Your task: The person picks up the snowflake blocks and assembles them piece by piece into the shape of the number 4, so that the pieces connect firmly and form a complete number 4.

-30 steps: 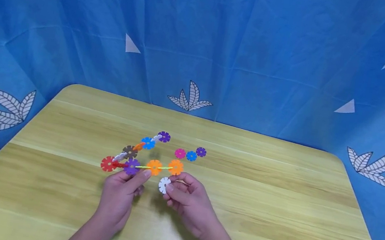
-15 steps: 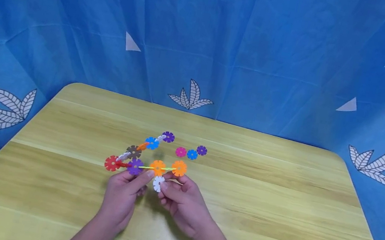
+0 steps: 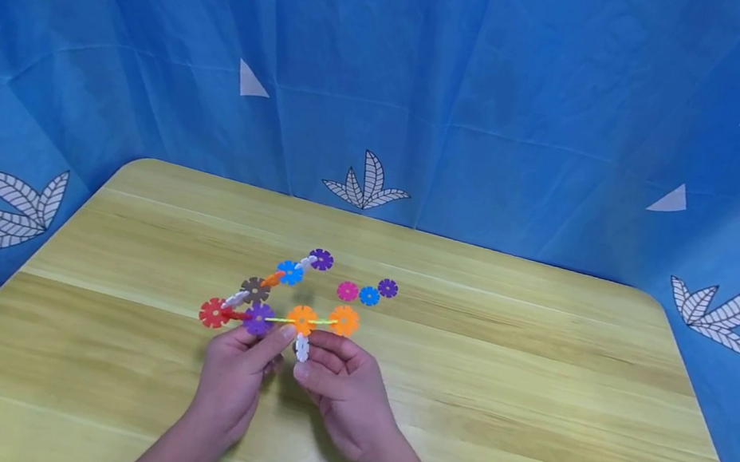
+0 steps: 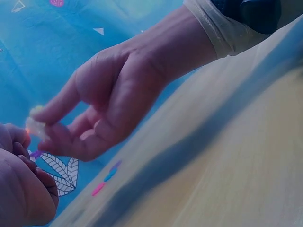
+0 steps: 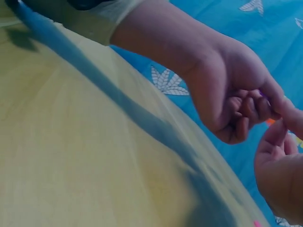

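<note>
Between thumb and fingers, my left hand (image 3: pixel 233 379) grips a bent chain of notched snowflake discs near its purple disc (image 3: pixel 259 318) and middle orange disc (image 3: pixel 302 320). The chain runs from a red disc (image 3: pixel 215 312) to another orange disc (image 3: pixel 344 321) on one side, and back through a brown disc (image 3: pixel 255 291) and a blue disc (image 3: pixel 289 272) on the other. My right hand (image 3: pixel 345 389) pinches a white snowflake disc (image 3: pixel 303 349), seen nearly edge-on at the lower rim of the middle orange disc. Whether they interlock cannot be told. Fingers partly hide the contact in both wrist views.
Behind the hands, a pink disc (image 3: pixel 347 291), a blue disc (image 3: pixel 369 296) and a purple disc (image 3: pixel 387 289) lie loose on the wooden table (image 3: pixel 534 386). A blue patterned curtain (image 3: pixel 396 65) stands around the table's far side and flanks.
My right hand has moved left and turned the white disc from facing the head camera to nearly edge-on, bringing it against the middle orange disc. My left hand still holds the chain.
</note>
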The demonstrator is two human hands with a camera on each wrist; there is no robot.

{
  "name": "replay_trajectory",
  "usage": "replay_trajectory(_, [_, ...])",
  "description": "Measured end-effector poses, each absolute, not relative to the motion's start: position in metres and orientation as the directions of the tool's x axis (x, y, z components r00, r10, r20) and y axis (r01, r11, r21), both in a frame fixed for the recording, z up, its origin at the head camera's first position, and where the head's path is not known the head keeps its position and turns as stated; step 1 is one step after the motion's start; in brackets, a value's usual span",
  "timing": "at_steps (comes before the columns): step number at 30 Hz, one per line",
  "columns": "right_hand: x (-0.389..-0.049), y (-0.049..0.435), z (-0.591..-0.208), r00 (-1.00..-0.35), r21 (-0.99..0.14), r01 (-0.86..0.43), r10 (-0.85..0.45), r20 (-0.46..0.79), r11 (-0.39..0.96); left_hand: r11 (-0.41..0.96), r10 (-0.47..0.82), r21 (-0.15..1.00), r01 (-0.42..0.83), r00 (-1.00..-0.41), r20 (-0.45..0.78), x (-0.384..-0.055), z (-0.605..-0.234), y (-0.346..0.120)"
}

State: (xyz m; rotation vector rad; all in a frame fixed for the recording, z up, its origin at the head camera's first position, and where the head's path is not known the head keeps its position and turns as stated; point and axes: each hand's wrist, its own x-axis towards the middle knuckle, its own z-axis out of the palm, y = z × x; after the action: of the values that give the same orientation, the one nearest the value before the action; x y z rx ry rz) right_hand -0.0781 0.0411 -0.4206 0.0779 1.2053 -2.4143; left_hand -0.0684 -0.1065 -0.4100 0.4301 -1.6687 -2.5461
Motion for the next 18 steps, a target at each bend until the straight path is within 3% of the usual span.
replay_trajectory(18, [-0.069,0.024,-0.425,-0.966,-0.793,0.258,-0.16,-0.203,-0.552,-0.37,-0.305,0.928,-0.046,-0.938,-0.168,-0.065,-0.403,-0.09])
